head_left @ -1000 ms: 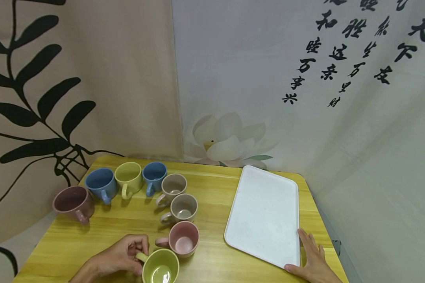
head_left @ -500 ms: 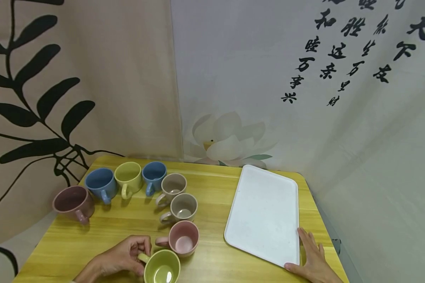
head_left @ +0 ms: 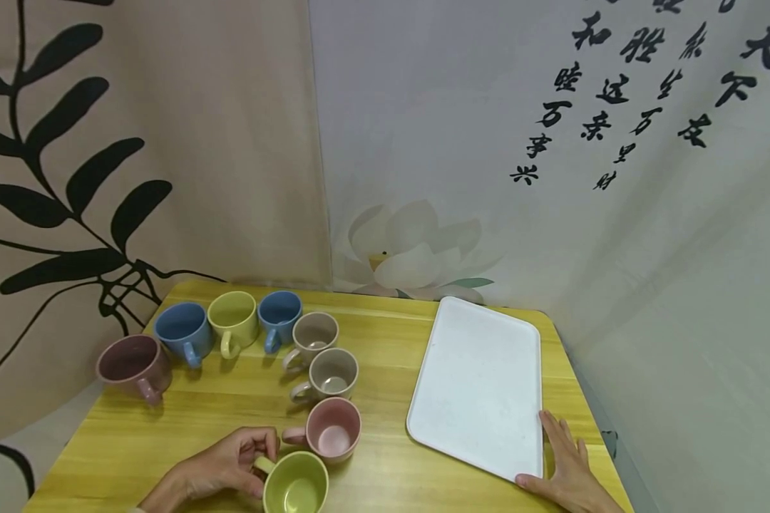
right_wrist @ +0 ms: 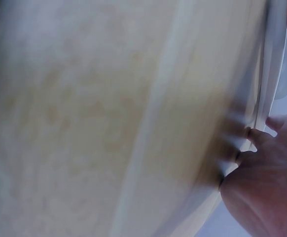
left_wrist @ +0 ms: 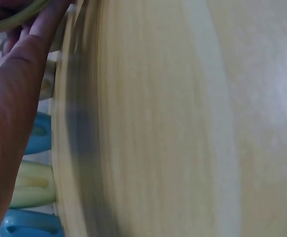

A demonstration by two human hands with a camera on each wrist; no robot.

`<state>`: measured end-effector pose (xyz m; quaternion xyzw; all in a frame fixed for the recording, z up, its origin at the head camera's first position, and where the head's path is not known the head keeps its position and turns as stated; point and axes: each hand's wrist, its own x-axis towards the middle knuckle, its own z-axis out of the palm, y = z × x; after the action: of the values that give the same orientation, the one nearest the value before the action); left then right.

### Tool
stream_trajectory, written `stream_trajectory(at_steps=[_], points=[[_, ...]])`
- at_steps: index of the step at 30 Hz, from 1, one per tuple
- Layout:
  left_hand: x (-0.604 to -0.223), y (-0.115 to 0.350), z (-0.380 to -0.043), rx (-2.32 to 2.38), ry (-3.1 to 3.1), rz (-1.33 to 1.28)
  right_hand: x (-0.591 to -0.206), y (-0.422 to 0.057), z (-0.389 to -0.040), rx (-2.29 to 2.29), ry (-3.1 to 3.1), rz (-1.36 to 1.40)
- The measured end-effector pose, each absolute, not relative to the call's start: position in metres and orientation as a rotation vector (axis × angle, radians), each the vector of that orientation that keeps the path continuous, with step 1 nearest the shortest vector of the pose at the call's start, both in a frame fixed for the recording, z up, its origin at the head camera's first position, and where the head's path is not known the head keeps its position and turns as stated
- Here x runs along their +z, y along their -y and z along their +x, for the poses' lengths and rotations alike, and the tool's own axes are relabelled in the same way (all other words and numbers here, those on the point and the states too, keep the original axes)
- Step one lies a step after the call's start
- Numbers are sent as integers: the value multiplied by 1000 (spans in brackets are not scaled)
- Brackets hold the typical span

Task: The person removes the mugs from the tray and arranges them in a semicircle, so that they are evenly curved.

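Note:
At the near edge of the table, a yellow-green mug has its handle held between the thumb and fingers of my left hand. In the left wrist view a curved bit of the mug shows above that hand. Just behind it stands a pink mug, its handle pointing left toward my knuckles. My right hand rests at the near right corner of a white rectangular tray, thumb at the front edge and extended fingers along the right side. Both wrist views show mostly tabletop.
Behind the pink mug stand two grey mugs. Farther back left are a blue mug, a yellow mug, another blue mug and a mauve mug. A printed curtain hangs behind the wooden table.
My left hand and the yellow-green mug have shifted slightly to the right, closer under the pink mug. My right hand and the tray stay in place.

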<state>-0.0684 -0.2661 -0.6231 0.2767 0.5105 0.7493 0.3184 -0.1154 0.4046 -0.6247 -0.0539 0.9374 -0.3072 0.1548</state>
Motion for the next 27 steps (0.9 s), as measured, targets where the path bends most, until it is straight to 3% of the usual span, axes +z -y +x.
stream_trajectory(at_steps=[9, 18, 23, 27], points=[[-622, 272, -67, 1967, -1365, 681, -626, -404, -115, -829, -2688, -153], [-595, 290, -66, 1946, -1522, 715, -622, -401, -117, -763, -2743, -202], [-576, 294, -63, 1904, -2085, 622, -614, -401, -119, -686, -2739, -207], [-565, 293, -63, 1613, -2718, 460, -605, -402, -124, -598, -2713, -183]])
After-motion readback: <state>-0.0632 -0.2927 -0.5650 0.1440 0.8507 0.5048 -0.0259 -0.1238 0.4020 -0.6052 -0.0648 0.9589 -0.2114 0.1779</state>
